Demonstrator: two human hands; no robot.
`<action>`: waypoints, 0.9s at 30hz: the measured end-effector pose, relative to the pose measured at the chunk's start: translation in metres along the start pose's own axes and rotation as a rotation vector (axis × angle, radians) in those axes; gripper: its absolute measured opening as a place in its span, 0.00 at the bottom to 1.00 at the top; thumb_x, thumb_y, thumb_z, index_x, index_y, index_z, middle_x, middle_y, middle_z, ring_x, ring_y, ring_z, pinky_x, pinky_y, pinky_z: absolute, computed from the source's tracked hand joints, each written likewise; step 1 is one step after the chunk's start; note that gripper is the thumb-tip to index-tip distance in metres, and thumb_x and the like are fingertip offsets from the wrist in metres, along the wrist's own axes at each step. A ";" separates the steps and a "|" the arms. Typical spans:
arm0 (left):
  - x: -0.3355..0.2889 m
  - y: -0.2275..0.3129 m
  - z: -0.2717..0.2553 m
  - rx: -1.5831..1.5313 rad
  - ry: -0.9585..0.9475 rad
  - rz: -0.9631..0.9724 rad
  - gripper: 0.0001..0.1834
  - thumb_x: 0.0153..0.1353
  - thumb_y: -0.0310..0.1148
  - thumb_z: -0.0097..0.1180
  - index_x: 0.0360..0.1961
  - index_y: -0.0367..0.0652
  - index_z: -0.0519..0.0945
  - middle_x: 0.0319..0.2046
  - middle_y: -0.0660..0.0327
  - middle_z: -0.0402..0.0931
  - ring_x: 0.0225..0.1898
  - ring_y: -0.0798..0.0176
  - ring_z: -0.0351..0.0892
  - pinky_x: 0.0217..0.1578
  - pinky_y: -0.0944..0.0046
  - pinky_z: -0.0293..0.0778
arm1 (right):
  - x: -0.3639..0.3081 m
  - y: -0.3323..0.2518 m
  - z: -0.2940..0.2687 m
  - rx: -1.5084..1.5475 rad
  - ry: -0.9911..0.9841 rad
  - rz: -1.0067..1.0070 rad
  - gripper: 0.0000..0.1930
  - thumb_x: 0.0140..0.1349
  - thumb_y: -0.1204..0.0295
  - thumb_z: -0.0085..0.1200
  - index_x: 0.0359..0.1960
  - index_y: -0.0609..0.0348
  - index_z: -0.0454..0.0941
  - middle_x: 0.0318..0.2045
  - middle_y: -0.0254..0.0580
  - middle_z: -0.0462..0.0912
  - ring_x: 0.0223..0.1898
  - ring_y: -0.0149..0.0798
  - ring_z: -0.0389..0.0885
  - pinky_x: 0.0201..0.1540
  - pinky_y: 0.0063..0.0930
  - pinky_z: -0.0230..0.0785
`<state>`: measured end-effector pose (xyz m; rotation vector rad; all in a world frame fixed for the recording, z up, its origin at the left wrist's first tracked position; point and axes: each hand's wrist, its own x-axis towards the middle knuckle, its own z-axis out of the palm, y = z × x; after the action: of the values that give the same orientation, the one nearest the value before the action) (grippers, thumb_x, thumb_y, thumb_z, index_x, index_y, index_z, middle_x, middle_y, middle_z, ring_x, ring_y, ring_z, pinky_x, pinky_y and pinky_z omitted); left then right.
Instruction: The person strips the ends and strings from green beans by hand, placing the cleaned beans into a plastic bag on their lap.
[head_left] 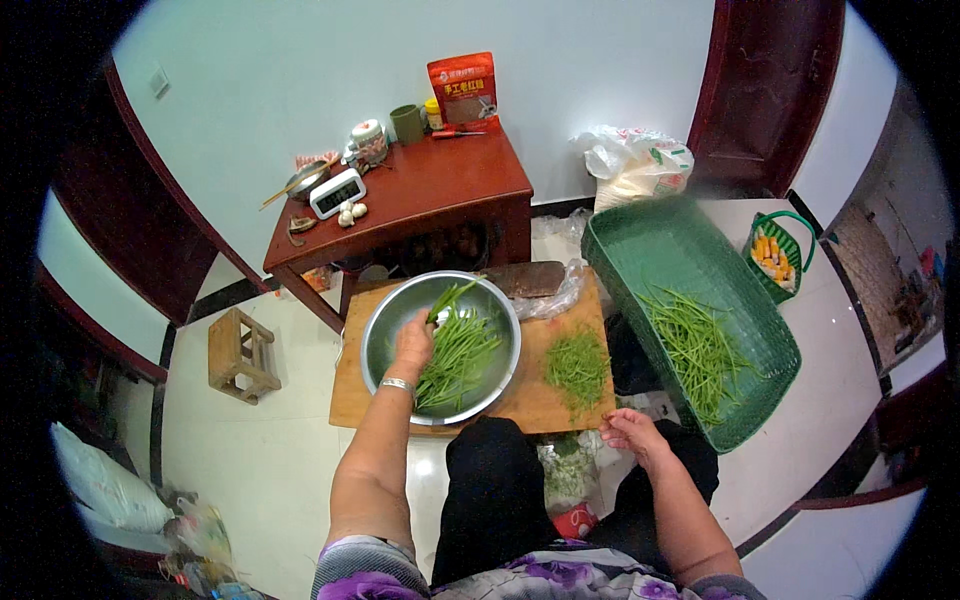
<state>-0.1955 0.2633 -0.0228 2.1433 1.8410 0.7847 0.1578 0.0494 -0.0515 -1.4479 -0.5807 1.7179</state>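
Fingers, right hand [637, 437]: curled, just beside wooden board's [530, 405] corner; can't tell if holding anything
Fingers, left hand [413, 345]: closed around green stems [460, 350], inside bowl
Steel bowl [388, 315]: on board; more stems just right of left fingers
Trimmings [577, 370]: board's right side
Green basket [650, 245]: right of board, stems inside
Red-brown table [440, 185]: behind board

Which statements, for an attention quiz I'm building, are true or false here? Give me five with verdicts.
1. The left hand is at the green stalks in the metal bowl. True.
2. Both hands are inside the bowl. False: the right hand is by the near right corner of the wooden board.
3. A wooden stool stands left of the board. True.
4. Every basket is empty. False: the large green basket holds stalks.
5. A white digital clock is on the red-brown table. True.
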 end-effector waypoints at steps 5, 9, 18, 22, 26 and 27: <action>0.025 -0.013 -0.010 -0.595 0.143 0.003 0.10 0.51 0.26 0.43 0.36 0.40 0.70 0.32 0.56 0.74 0.34 0.60 0.73 0.40 0.64 0.66 | -0.008 0.003 0.000 0.041 0.000 -0.026 0.08 0.55 0.71 0.45 0.36 0.58 0.69 0.29 0.38 0.76 0.28 0.31 0.76 0.29 0.20 0.69; 0.024 0.012 -0.039 -0.986 0.266 -0.052 0.05 0.55 0.24 0.39 0.32 0.40 0.68 0.35 0.58 0.73 0.39 0.65 0.70 0.44 0.66 0.64 | -0.014 0.009 -0.006 0.071 0.014 -0.024 0.09 0.55 0.72 0.45 0.37 0.59 0.69 0.29 0.39 0.76 0.29 0.32 0.76 0.30 0.21 0.69; -0.013 0.055 -0.066 -1.348 -0.062 -0.310 0.09 0.59 0.27 0.33 0.39 0.38 0.64 0.25 0.59 0.69 0.27 0.65 0.70 0.29 0.65 0.69 | -0.023 0.022 -0.011 0.063 -0.015 -0.075 0.09 0.55 0.69 0.45 0.36 0.56 0.69 0.29 0.38 0.76 0.29 0.31 0.76 0.31 0.22 0.69; -0.057 0.123 -0.057 -1.510 -0.385 -0.298 0.10 0.59 0.29 0.36 0.39 0.37 0.65 0.22 0.63 0.66 0.22 0.67 0.65 0.26 0.68 0.67 | -0.029 0.022 -0.006 0.042 -0.011 -0.124 0.09 0.56 0.67 0.45 0.37 0.55 0.68 0.29 0.37 0.76 0.30 0.30 0.75 0.31 0.22 0.68; -0.099 0.172 -0.031 -1.528 -0.684 -0.326 0.11 0.59 0.31 0.37 0.40 0.39 0.66 0.21 0.64 0.66 0.22 0.69 0.66 0.26 0.70 0.66 | -0.050 0.004 0.009 0.027 -0.042 -0.236 0.13 0.58 0.63 0.43 0.41 0.55 0.67 0.33 0.36 0.75 0.34 0.30 0.74 0.35 0.23 0.66; -0.108 0.181 -0.025 -1.486 -0.753 -0.353 0.12 0.59 0.31 0.37 0.42 0.39 0.66 0.21 0.65 0.66 0.23 0.70 0.66 0.26 0.70 0.66 | -0.052 0.000 0.011 0.033 -0.055 -0.270 0.14 0.58 0.62 0.42 0.41 0.55 0.67 0.33 0.36 0.75 0.35 0.30 0.74 0.36 0.23 0.65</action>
<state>-0.0625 0.1182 0.0583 0.8635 0.6775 0.7028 0.1486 0.0088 -0.0182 -1.2400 -0.7381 1.5504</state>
